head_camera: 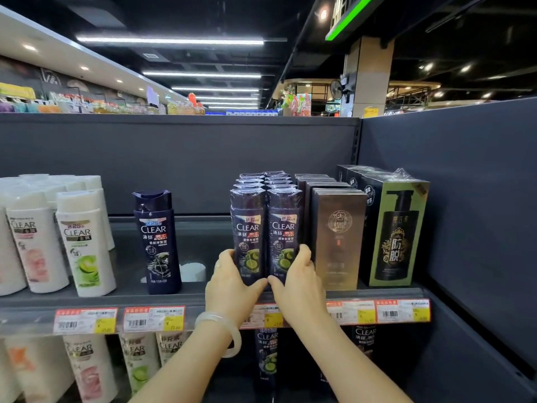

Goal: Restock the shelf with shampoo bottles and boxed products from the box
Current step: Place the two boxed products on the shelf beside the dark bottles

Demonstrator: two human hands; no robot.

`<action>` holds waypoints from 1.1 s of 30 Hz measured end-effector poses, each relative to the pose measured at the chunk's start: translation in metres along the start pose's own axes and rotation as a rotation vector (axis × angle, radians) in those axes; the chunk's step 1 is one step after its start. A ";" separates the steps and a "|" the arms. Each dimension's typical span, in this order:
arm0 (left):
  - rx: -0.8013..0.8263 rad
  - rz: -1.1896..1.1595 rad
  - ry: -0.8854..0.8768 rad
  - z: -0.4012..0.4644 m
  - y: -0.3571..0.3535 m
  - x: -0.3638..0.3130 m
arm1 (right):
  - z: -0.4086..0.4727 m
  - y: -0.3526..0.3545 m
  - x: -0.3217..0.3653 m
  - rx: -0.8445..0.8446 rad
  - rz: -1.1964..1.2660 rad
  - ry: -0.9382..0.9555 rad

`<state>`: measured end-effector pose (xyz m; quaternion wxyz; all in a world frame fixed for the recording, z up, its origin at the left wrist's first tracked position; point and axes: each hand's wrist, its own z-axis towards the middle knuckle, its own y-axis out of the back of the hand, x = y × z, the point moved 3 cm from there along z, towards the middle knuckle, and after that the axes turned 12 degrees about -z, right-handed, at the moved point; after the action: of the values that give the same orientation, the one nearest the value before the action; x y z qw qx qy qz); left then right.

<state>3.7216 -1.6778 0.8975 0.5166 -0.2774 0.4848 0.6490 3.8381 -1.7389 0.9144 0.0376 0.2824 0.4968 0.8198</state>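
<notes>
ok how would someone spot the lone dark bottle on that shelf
Start at the top shelf, between the white bottles on the left and the shrink-wrapped dark pair the hands hold. The lone dark blue bottle stands there by itself, with bare shelf either side.

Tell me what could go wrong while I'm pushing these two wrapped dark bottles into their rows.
The left hand and right hand grip only the bases of the two front bottles, so they might tip forward off the shelf edge. Sliding right could scrape the brown box.
</notes>
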 end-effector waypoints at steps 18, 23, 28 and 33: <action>-0.005 0.022 -0.049 0.005 0.004 0.005 | 0.015 -0.008 0.000 -0.079 -0.141 -0.047; -0.010 0.024 -0.062 -0.001 0.009 0.003 | 0.011 -0.008 -0.003 -0.085 -0.128 -0.042; -0.007 0.007 -0.066 -0.004 0.011 0.000 | 0.010 -0.008 -0.004 -0.080 -0.092 -0.035; -0.002 -0.005 -0.068 -0.006 0.012 -0.001 | 0.009 -0.008 -0.003 -0.068 -0.095 -0.044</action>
<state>3.7093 -1.6832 0.9001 0.5339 -0.2569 0.4656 0.6574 3.8439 -1.7287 0.9095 0.0971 0.2747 0.4805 0.8272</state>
